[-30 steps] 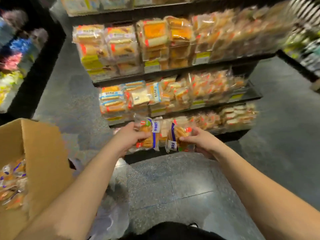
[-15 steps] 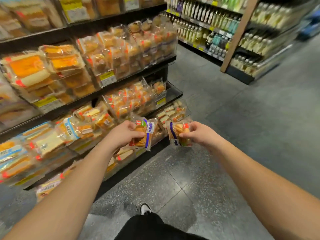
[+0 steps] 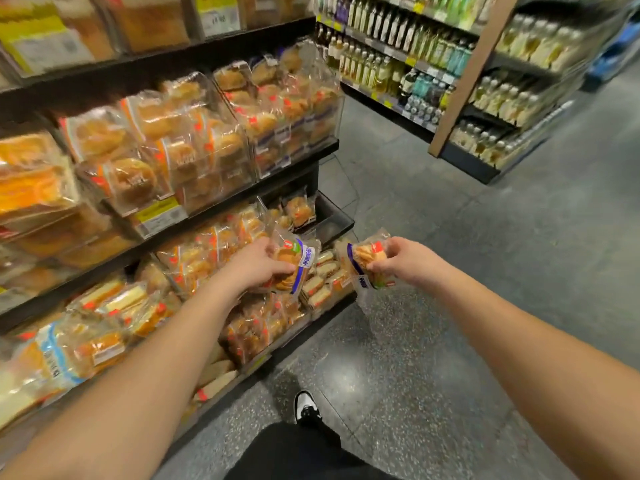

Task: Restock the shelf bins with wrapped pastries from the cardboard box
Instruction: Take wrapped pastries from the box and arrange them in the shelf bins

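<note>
Stock in hand, 2 items: my left hand [image 3: 258,268] grips 1 wrapped pastry [image 3: 294,263] before the lower shelf bins [image 3: 332,225] at 12 o'clock; my right hand [image 3: 403,261] pinches a second pastry pack [image 3: 365,263] at 1 o'clock, over the floor [image 3: 398,358].

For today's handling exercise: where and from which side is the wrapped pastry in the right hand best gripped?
Pinch the wrapped pastry across its filled middle, coming from its right side as the right hand does; the loose clear wrapper end hanging below gives no firm hold.
</note>
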Available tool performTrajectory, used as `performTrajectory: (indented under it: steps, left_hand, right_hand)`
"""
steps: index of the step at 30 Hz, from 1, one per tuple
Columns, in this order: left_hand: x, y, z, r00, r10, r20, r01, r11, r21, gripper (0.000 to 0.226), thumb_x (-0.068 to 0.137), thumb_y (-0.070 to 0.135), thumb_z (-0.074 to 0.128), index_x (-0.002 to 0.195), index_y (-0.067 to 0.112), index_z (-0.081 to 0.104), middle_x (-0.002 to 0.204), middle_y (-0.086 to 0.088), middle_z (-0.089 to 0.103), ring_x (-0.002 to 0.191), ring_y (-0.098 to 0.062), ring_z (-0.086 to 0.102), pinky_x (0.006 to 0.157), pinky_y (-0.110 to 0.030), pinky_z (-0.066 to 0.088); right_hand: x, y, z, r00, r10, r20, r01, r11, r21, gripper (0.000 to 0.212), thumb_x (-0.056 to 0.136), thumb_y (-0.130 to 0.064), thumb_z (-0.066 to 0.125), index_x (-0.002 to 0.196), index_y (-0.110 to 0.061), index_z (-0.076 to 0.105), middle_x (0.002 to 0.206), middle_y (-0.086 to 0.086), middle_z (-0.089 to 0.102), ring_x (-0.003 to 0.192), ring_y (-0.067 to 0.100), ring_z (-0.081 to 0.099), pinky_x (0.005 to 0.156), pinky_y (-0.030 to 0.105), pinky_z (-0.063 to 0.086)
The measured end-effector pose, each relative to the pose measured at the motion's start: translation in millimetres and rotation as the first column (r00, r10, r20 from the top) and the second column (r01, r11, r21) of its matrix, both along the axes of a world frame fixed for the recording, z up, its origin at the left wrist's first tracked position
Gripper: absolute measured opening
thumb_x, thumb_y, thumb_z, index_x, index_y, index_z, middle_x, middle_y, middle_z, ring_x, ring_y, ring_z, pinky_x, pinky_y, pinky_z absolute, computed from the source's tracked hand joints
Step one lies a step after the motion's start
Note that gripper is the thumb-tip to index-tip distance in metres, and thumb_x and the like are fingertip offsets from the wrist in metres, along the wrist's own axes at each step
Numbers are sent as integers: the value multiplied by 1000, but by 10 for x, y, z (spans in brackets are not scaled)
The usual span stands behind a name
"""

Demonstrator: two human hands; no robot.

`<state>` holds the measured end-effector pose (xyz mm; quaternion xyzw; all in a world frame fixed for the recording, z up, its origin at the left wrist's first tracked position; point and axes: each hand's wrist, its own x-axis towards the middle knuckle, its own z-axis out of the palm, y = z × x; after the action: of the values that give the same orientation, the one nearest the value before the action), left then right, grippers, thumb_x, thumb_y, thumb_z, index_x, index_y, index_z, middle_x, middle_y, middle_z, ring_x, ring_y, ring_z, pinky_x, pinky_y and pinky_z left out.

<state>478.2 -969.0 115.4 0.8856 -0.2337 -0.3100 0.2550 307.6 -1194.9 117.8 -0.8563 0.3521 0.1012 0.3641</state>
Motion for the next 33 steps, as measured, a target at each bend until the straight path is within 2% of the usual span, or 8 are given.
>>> performTrajectory:
  steps: [3, 8, 10, 12, 18, 23, 29, 33]
  left_hand:
    - [366, -264, -4, 1000, -29, 6, 28, 999, 38, 67, 85, 44, 73, 139, 16, 45, 134, -4, 55, 98, -14, 51, 70, -24, 40]
    - [812, -634, -80, 999, -36, 35, 32, 995, 97, 68, 84, 41, 75, 139, 15, 45, 132, -7, 57, 104, -21, 58, 80, -31, 48]
    - [933, -790, -112, 996, -58, 73, 48, 991, 124, 71, 84, 40, 75, 142, 14, 43, 137, -8, 56, 114, -23, 56, 84, -31, 44]
    - [1045, -941, -159, 992, -72, 100, 56, 987, 153, 69, 85, 38, 74, 142, 14, 43, 137, -7, 56, 109, -21, 55, 79, -29, 40]
    - [1391, -1429, -436, 986, -96, 137, 59, 965, 255, 59, 84, 38, 75, 130, 14, 48, 124, -10, 61, 96, -24, 54, 74, -32, 40]
    - [1618, -1870, -730, 983, -53, 176, 2, 960, 281, 49, 83, 33, 74, 121, 13, 51, 119, -11, 60, 104, -29, 59, 73, -32, 40]
    - [1848, -2253, -1185, 987, 24, 158, -78, 936, 343, 44, 90, 34, 63, 127, 14, 50, 126, -9, 47, 114, -28, 54, 88, -36, 43]
    - [1918, -2343, -1547, 982, 44, 184, -110, 923, 368, 25, 92, 22, 56, 113, 10, 55, 114, -10, 57, 99, -28, 57, 76, -36, 42]
  right_hand:
    - [349, -243, 5, 1000, 10, 2, -10, 1000, -6, 47, 81, -43, 78, 116, -18, 60, 108, 0, 65, 98, 18, 61, 77, 33, 48]
    - [875, -588, -38, 993, 99, -70, -106, 988, -116, 40, 82, -42, 77, 108, -19, 57, 101, 0, 64, 91, 19, 61, 72, 31, 46]
    - [1089, -733, -61, 986, 146, -84, -157, 976, -149, 37, 83, -40, 77, 106, -21, 55, 99, -2, 63, 89, 18, 60, 71, 30, 44]
    - [1309, -877, -85, 971, 212, -107, -229, 955, -188, 35, 84, -37, 76, 104, -24, 50, 97, -4, 59, 87, 16, 55, 71, 29, 40]
    - [1994, -1334, -331, 890, 400, -217, -451, 841, -300, 43, 88, -37, 69, 123, -16, 54, 110, 5, 61, 95, 23, 54, 75, 32, 41]
    - [2544, -1705, -676, 807, 521, -278, -589, 741, -322, 39, 93, -32, 62, 126, -14, 52, 116, 11, 62, 100, 31, 59, 77, 36, 45]
    - [3061, -1984, -1137, 688, 650, -323, -724, 594, -350, 42, 93, -27, 62, 130, -13, 50, 124, 11, 59, 113, 32, 58, 87, 41, 48]
    - [3364, -2036, -1520, 626, 707, -329, -778, 537, -325, 41, 92, -26, 64, 130, -15, 50, 123, 7, 56, 112, 29, 56, 78, 37, 43]
